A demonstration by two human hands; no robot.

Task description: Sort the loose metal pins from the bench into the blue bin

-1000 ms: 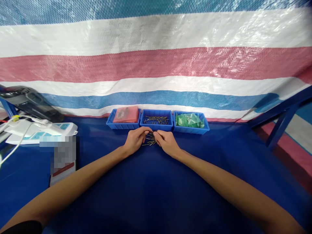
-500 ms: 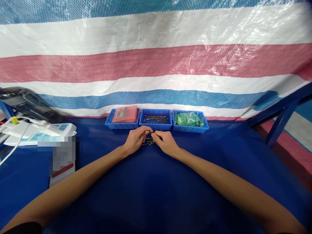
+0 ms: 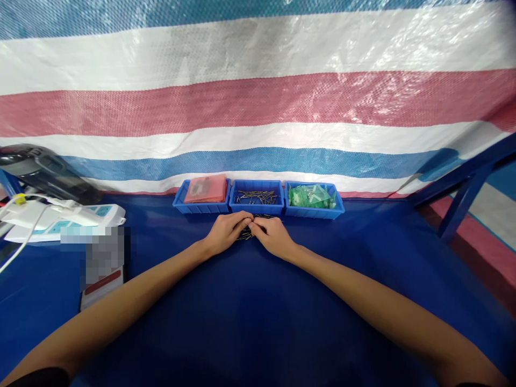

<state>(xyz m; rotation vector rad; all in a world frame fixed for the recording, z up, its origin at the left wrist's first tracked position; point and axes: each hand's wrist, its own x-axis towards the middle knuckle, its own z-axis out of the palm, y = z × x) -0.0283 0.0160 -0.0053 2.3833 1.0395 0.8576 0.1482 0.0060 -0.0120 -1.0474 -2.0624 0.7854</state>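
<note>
My left hand [image 3: 226, 231] and my right hand [image 3: 276, 236] meet at the fingertips over the table, just in front of the middle bin. Both are closed in a pinch, and whatever sits between the fingers is too small and covered to make out. Under and behind them lies a loose pile of thin dark and gold-coloured rods [image 3: 244, 235], which look like drill bits; my fingers hide part of it. More such rods [image 3: 258, 197] lie in the blue middle bin [image 3: 256, 208].
The left blue bin [image 3: 201, 208] holds a flat red packet [image 3: 206, 189]. Green plastic bags [image 3: 310, 196] fill the right bin [image 3: 316, 214]. On the left are a white power strip [image 3: 115, 215] with cables, a dark bottle [image 3: 52, 172] and a partly blurred box [image 3: 102, 287]. A striped sheet [image 3: 258, 102] hangs behind.
My fingertips have come closer together, and the left hand has shifted slightly right. The dark bit seen between them before is now covered. The bins stay put.
</note>
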